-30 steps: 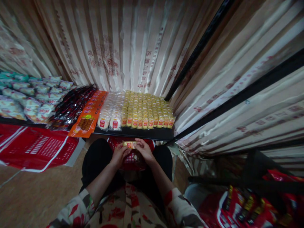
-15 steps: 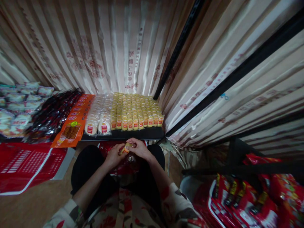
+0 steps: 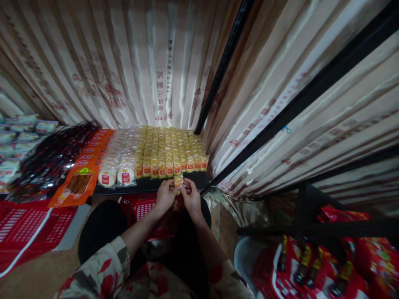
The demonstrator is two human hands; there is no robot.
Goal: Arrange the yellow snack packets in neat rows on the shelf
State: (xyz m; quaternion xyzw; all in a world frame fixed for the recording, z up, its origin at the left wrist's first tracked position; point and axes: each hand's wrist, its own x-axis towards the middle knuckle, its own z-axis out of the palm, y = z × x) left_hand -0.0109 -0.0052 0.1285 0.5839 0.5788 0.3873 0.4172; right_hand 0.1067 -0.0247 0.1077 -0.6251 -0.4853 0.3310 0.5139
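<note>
Between my two hands I hold a small yellow wrapped snack, upright at the front edge of the black shelf. My left hand pinches its left side, and my right hand grips its right side with thumb and fingers. Right behind it stand tight rows of like yellow wrapped snacks with red labels. To their left lie two rows of round white packaged cakes in clear film. Below my hands, a red basket sits between my knees, partly hidden by my arms.
Further left on the shelf are an orange snack packet, dark shiny packets and white packets. A red basket stands at lower left. Red bags fill the lower right. Black metal bars cross before the curtain.
Both hands have moved forward and slightly right, from above the basket to the shelf's front edge, carrying the yellow snack, which is now upright. The view has shifted slightly.
</note>
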